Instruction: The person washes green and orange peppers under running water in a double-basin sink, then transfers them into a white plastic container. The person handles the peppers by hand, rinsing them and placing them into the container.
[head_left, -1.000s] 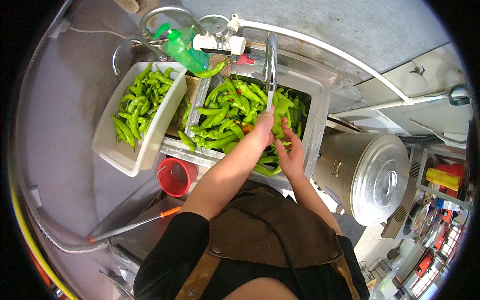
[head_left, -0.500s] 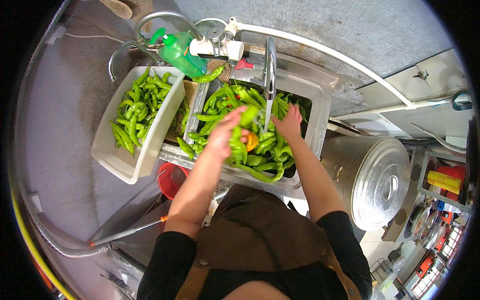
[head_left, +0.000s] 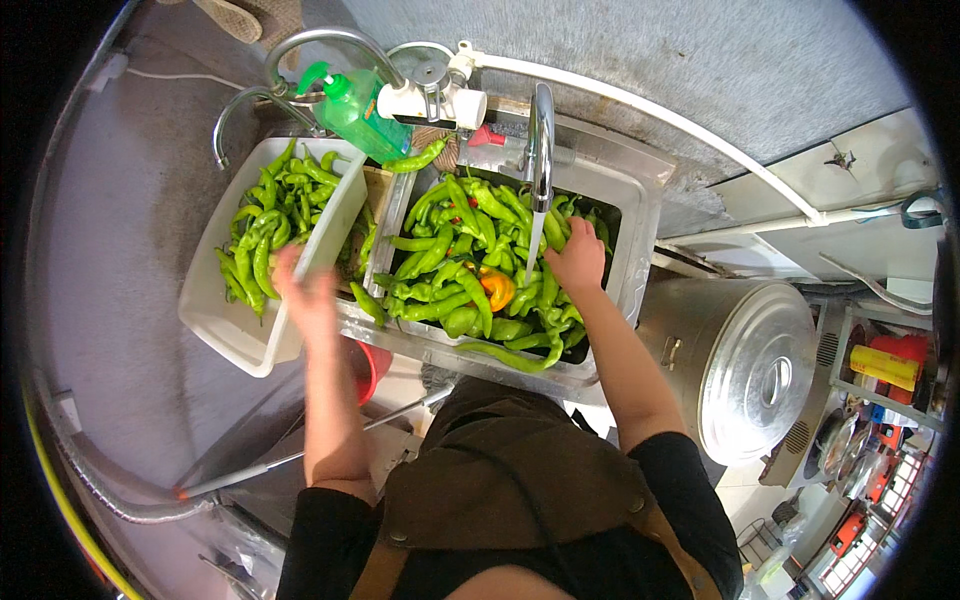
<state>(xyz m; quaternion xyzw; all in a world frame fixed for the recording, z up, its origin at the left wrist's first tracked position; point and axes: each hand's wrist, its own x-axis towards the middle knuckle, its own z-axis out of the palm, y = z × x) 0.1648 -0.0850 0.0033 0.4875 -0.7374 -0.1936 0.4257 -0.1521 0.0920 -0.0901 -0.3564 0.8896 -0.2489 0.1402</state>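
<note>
Long green peppers (head_left: pixel 440 245) heap in the steel sink (head_left: pixel 632 270), with an orange pepper (head_left: pixel 497 289) among them. Water from the tap (head_left: pixel 541 140) runs onto the heap. My right hand (head_left: pixel 578 258) rests on the peppers at the sink's right side, its fingers stretched out and their tips partly hidden. Smeared by motion, my left hand (head_left: pixel 308 295) is over the near right rim of the white tub (head_left: pixel 215 315), close to the green peppers (head_left: pixel 268 225) inside; whether it holds one cannot be made out.
A green soap bottle (head_left: pixel 362 115) stands behind the tub, by another curved tap (head_left: pixel 325 38). One pepper (head_left: pixel 367 303) lies on the sink's left rim. Below is a red bucket (head_left: pixel 373 368). A large lidded metal pot (head_left: pixel 755 370) stands to the right.
My left hand has moved from above the sink, where it held green pepper, leftward to the tub. My right hand stays at the sink's right side, its fingers less spread.
</note>
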